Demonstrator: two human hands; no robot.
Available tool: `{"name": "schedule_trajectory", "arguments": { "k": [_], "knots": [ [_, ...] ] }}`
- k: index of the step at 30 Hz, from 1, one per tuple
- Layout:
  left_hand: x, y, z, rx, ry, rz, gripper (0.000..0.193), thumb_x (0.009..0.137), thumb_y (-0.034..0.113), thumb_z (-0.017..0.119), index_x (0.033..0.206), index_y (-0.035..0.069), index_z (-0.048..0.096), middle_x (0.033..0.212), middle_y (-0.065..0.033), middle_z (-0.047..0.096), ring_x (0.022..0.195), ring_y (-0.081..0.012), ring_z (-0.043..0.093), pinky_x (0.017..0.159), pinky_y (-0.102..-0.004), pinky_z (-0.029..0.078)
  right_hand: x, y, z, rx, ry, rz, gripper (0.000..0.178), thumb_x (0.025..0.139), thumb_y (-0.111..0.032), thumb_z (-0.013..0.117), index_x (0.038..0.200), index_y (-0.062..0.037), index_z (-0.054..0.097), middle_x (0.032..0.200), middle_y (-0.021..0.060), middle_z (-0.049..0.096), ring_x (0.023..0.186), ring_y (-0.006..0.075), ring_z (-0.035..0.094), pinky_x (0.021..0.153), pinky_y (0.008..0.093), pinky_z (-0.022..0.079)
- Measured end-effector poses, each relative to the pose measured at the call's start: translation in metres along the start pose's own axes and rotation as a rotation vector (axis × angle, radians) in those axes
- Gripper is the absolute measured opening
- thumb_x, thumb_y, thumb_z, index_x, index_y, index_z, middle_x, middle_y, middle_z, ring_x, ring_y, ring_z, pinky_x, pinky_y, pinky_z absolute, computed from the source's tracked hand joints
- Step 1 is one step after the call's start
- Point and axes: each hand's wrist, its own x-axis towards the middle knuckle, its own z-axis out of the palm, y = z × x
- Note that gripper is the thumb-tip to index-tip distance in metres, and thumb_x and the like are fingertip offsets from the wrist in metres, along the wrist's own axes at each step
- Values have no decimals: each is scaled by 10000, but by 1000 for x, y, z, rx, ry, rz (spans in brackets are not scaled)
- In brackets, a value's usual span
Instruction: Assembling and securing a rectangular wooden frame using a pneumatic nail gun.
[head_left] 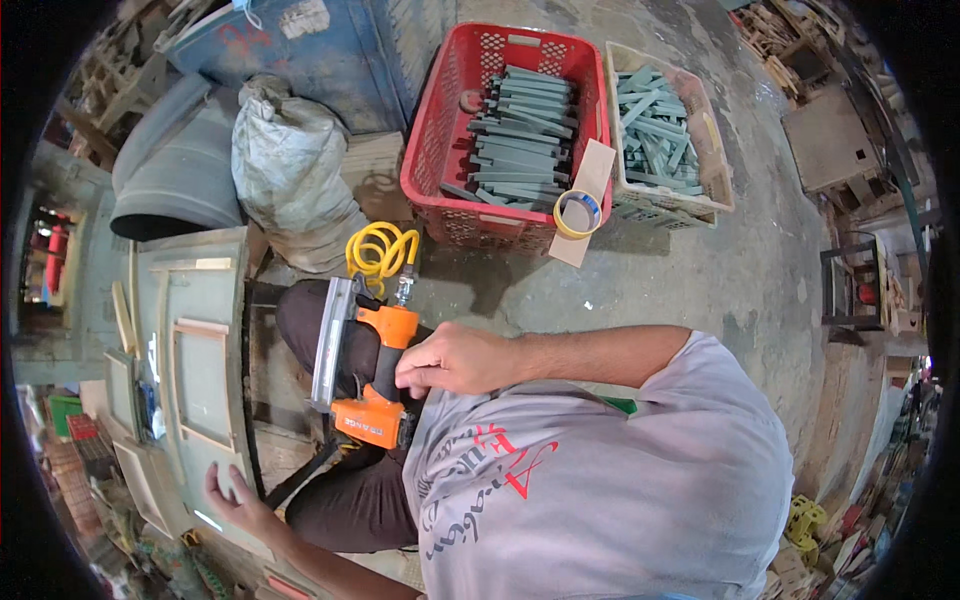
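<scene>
My right hand [455, 358] is closed at the dark grip of an orange air nail gun [388, 328], its fingers curled against the handle. The gun lies above my lap, with its silver magazine toward the work table. From its fitting a coiled yellow air hose [375, 250] loops away. My left hand [238, 500] is open, fingers apart, over the near end of the pale work table [190, 285], and holds nothing. On that table lies a small rectangular wooden frame [232, 400], apart from both hands.
A red basket [425, 190] and a cream crate [712, 185] hold many grey-green wood strips. A tape roll [560, 222] rests on a tan strip [598, 165] by the red basket's rim. A white sack [285, 165] and grey drum [180, 170] stand beyond the table.
</scene>
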Motion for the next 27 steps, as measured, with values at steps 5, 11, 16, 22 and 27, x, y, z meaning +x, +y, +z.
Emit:
{"name": "schedule_trajectory", "arguments": {
  "k": [5,11,16,22,27],
  "knots": [
    [-30,33,16,-346,-349,87,247,943,99,571,1163,-10,548,1106,-72,568,964,-137,526,858,-271,416,2,26,-52,-404,541,-274,400,825,4,498,1222,-9,541,1226,196,569,1171,347,534,1002,391,420],
    [-43,40,31,-397,-353,62,203,947,67,563,1126,-29,561,1051,-74,595,939,-117,549,837,-240,439,-96,149,-177,-429,1615,401,518,825,-261,730,1242,-36,521,1217,199,535,1115,275,524,943,367,423],
    [-45,43,32,-431,-378,55,180,953,83,553,1094,-25,583,1051,-79,609,984,-146,567,890,-272,441,-144,171,-170,881,1317,908,482,797,-330,746,1181,-99,568,1142,106,605,1066,180,565,910,362,433],
    [-56,85,51,-441,-404,180,180,926,19,568,1096,-40,581,1036,-68,602,911,-102,562,807,-217,452,-127,190,-142,699,1065,521,416,819,-286,719,1173,-123,574,1109,-5,627,1052,135,580,915,331,444],
    [-106,135,94,-566,-597,168,142,872,-5,612,1012,-28,617,960,-76,623,910,-151,592,829,-282,467,-68,133,-84,939,1029,198,279,877,-84,629,1145,-57,557,1097,36,627,1005,175,624,877,324,514]
  ]
}}
